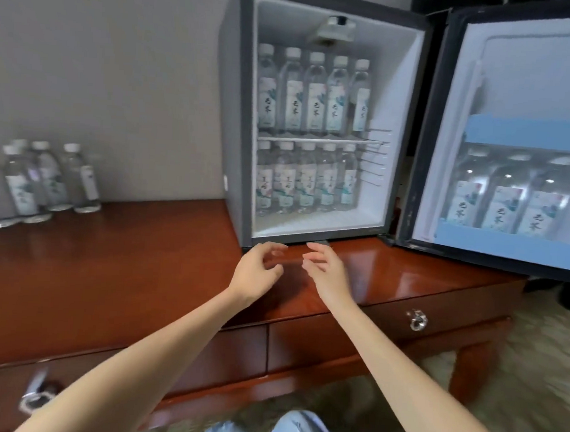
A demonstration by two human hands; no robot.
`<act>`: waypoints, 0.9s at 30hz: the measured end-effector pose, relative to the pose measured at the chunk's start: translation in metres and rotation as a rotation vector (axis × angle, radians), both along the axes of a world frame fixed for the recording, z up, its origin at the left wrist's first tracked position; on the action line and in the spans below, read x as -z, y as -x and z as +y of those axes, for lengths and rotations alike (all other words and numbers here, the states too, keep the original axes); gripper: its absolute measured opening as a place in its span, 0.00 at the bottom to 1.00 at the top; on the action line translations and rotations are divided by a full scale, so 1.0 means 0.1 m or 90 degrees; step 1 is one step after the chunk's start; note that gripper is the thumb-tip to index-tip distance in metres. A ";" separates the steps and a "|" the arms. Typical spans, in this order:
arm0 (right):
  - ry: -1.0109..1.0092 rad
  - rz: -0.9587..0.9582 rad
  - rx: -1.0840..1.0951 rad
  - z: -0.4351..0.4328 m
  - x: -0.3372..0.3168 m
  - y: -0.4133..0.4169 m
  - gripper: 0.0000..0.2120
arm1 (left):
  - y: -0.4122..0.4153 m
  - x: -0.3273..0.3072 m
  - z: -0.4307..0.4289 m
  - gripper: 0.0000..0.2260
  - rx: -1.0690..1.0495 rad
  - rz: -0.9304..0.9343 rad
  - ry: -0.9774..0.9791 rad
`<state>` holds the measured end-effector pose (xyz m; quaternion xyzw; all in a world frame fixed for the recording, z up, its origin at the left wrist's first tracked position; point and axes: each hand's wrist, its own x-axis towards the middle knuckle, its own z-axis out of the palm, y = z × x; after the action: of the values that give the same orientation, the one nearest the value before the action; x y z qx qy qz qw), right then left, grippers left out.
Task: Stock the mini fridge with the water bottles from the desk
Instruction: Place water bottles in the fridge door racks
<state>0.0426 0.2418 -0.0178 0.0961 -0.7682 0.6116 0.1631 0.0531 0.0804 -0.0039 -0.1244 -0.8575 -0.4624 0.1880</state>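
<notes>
Both arms were stretched out low over the bench [106,271], left hand [257,269] and right hand [328,272] side by side just in front of the open mini fridge [236,112], each grip loose, half-curled and holding nothing. Inside I counted five water bottles [314,94] on the wire shelf [315,139], a lower row [307,183] of five under it, and three door bottles [506,206] in the door [519,80] rack. The unstocked bottles [50,181] stood on the bench well off to the left, at least four, too blurry to count properly.
</notes>
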 end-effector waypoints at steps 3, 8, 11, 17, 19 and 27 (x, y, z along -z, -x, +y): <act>0.014 -0.020 -0.062 -0.38 -0.03 -0.04 0.14 | -0.16 -0.03 -0.32 0.15 -0.027 -0.009 -0.017; 0.027 -0.063 -0.160 -1.02 -0.04 -0.14 0.10 | -0.50 -0.02 -0.90 0.14 -0.083 -0.013 -0.019; 0.034 -0.076 -0.214 -1.44 -0.04 -0.22 0.08 | -0.72 0.01 -1.28 0.14 -0.150 -0.032 -0.027; 0.036 -0.106 -0.307 -2.23 -0.04 -0.46 0.07 | -1.22 -0.01 -2.01 0.14 -0.282 -0.039 -0.053; 0.026 -0.110 -0.328 -2.45 -0.05 -0.55 0.07 | -1.39 -0.02 -2.21 0.14 -0.313 -0.036 -0.079; -0.025 -0.111 -0.361 -2.90 -0.06 -0.70 0.07 | -1.75 0.06 -2.75 0.13 -0.409 -0.029 -0.231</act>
<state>0.1128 -0.0482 -0.0121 0.2574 -0.7334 0.6238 -0.0828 0.2280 -0.1947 -0.0100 0.1968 -0.7609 -0.5267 0.3238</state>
